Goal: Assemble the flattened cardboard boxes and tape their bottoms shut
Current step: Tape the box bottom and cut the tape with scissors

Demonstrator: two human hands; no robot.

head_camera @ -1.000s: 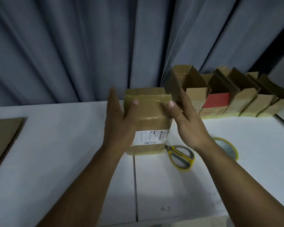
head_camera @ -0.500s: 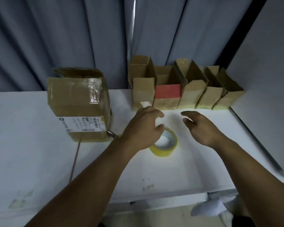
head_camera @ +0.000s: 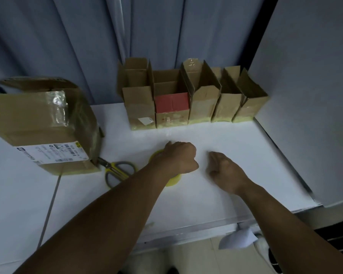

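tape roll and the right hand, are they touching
Apart. The head view shows bare table between the right hand and the tape roll, which the left hand holds.

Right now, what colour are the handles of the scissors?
Yellow, with grey lining inside the loops; the scissors show best in the head view.

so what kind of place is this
Probably a packing or shipping station: a white table holds a row of assembled cardboard boxes, a box with a shipping label, and a tape roll under the left hand.
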